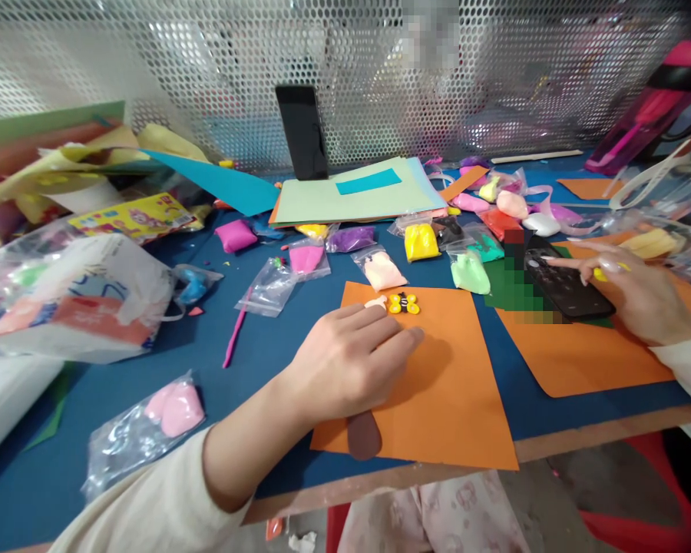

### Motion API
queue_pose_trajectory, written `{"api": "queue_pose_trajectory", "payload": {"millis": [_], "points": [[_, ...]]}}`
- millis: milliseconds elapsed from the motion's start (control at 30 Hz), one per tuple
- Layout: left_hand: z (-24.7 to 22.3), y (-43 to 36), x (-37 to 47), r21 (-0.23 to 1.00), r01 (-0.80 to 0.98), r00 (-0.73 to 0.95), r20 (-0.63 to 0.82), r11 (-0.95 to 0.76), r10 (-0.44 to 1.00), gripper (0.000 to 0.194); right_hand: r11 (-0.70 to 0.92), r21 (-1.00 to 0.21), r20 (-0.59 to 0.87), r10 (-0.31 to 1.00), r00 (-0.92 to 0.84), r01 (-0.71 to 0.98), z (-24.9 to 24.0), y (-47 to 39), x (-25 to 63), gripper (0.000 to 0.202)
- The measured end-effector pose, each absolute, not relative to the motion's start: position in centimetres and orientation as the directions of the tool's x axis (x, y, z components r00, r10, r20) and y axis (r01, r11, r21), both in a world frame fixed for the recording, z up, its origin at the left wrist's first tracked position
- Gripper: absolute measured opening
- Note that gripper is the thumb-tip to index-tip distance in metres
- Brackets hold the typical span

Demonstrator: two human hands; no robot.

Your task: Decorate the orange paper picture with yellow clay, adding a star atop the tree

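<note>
A blue-topped table [282, 461] fills most of the view, with a perforated metal panel [368, 92] standing along its far side. On the near edge lies an orange sheet [454, 361]; another, the neighbouring orange sheet [581, 361], lies to its right. A stack of pale paper [316, 206], topped by a turquoise strip [368, 181], sits near the panel, and a crumpled plastic bag [100, 299] rests at the left. A pink bottle [650, 115] leans in the far right corner.

The left hand [354, 357] is over the orange sheet, back upward and fingers curled in; its fingertips are mostly hidden, so I cannot tell whether it grips anything. The right hand is out of view. From the right edge, a co-worker's hand [639, 296] reaches to a black phone [570, 284], fingers spread and touching it. An upright phone [302, 130] stands behind the stack.

Small clay packets, among them a yellow packet [422, 243], a mint packet [471, 272] and a peach packet [383, 270], lie beyond the orange sheet. A thin magenta stick [237, 326] lies left of the hand. On the orange sheet, a brown oval piece [364, 438] shows beside the wrist, a yellow-and-black butterfly-shaped piece [404, 303] sits near the far edge, and a pale peach piece [375, 303] peeks out just beyond the knuckles.
</note>
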State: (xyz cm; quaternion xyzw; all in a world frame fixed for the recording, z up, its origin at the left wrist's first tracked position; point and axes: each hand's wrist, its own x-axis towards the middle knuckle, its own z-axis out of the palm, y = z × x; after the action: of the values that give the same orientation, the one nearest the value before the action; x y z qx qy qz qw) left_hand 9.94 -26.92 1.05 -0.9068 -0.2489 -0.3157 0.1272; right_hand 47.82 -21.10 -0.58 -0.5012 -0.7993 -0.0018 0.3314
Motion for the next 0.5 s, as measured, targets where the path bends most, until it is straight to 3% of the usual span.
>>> {"api": "queue_pose_trajectory", "payload": {"millis": [233, 400, 500], "points": [[1.1, -26.8, 9.9, -0.088, 0.540, 0.679, 0.633, -0.837, 0.372, 0.011, 0.648, -0.329, 0.596, 0.707, -0.382, 0.687, -0.5, -21.6, 47.9, 0.032], [1.0, -26.8, 9.8, -0.087, 0.534, 0.686, 0.627, -0.841, 0.370, 0.010, 0.441, -0.448, 0.577, 0.807, -0.126, 0.777, -1.1, -20.8, 48.6, 0.033], [1.1, -26.8, 9.8, -0.099, 0.537, 0.691, 0.622, -0.837, 0.369, 0.010, 0.371, -0.497, 0.517, 0.852, -0.076, 0.785, -1.3, -20.5, 49.2, 0.031]]}}
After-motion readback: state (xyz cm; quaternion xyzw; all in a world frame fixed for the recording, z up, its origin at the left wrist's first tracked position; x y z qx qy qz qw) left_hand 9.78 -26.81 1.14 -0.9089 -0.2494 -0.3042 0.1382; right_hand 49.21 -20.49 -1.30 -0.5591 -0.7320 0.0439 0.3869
